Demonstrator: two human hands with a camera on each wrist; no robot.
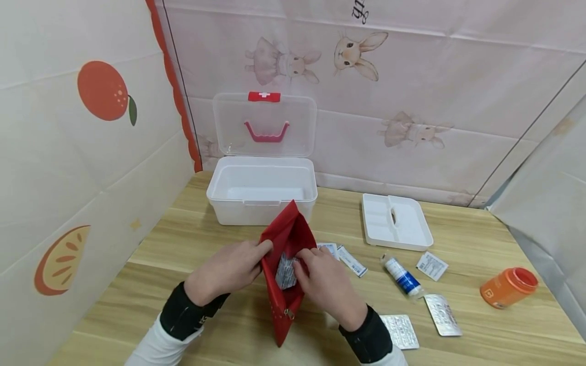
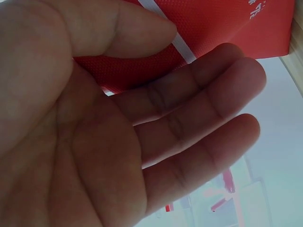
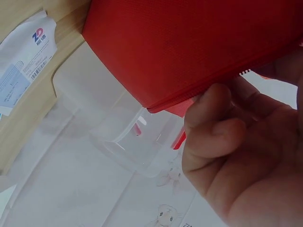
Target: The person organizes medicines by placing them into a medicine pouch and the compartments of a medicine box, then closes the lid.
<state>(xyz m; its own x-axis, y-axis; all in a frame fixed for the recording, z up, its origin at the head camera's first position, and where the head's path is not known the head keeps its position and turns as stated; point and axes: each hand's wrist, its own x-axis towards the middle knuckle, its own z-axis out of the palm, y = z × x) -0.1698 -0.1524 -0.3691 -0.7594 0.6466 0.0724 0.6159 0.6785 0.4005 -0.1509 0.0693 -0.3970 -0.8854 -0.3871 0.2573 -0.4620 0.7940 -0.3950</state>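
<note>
A red zip pouch (image 1: pixel 283 229) is held upright over the table with its mouth spread apart. My left hand (image 1: pixel 231 269) pinches its left edge between thumb and forefinger; in the left wrist view the other fingers of the left hand (image 2: pixel 189 123) stretch out beside the red fabric (image 2: pixel 222 28). My right hand (image 1: pixel 329 287) grips the opposite edge, thumb toward the opening. Inside the pouch lie silver-grey packets (image 1: pixel 286 273). A zipper pull (image 1: pixel 289 313) hangs at the near end. The right wrist view has the right hand's (image 3: pixel 246 146) curled fingers at the zipper teeth (image 3: pixel 245 73).
Behind the pouch stands a white box (image 1: pixel 229 211) with its clear lid (image 1: pixel 229 117) raised. Rightward are a white divided tray (image 1: pixel 377 229), slim sachet (image 1: pixel 352 261), blue-and-white tube (image 1: pixel 403 276), square sachet (image 1: pixel 432 266), two blister packs (image 1: pixel 441 315) and an orange bottle (image 1: pixel 501 292). Printed cloth walls surround the table.
</note>
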